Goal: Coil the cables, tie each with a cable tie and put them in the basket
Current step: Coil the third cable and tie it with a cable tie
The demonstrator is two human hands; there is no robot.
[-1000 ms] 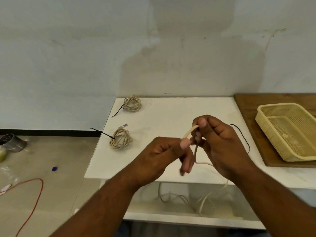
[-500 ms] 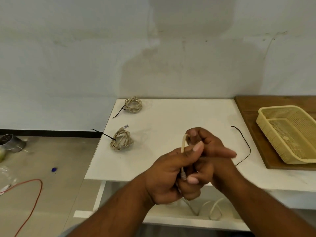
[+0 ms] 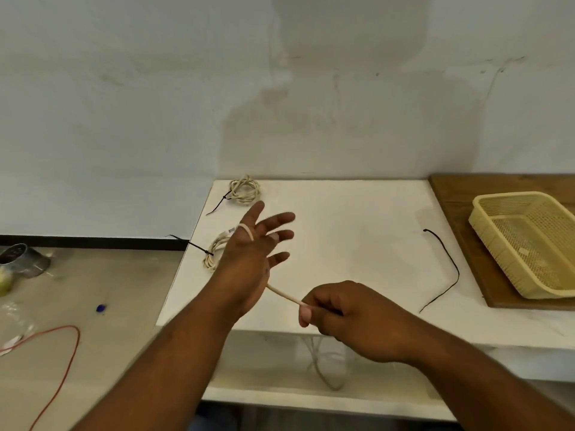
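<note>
My left hand [image 3: 252,253] is raised over the white table [image 3: 357,237] with its fingers spread straight; a beige cable [image 3: 284,295] loops over one finger and runs back across the palm. My right hand [image 3: 345,318] pinches that cable near the table's front edge, and the rest of it hangs below the table. Two coiled beige cables with black ties lie on the left: one [image 3: 245,189] at the back, one [image 3: 213,255] partly hidden behind my left hand. A loose black cable tie [image 3: 448,269] lies on the right. The yellow basket [image 3: 497,244] holds nothing visible.
The basket stands on a wooden board [image 3: 460,200] at the table's right. On the floor to the left are a red wire [image 3: 67,353], a metal can [image 3: 23,259] and a small blue object [image 3: 100,307]. A wall rises behind the table.
My hands have separated. The left hand opened and moved up and left with the cable looped over it, while the right hand drew the cable down and to the right.
</note>
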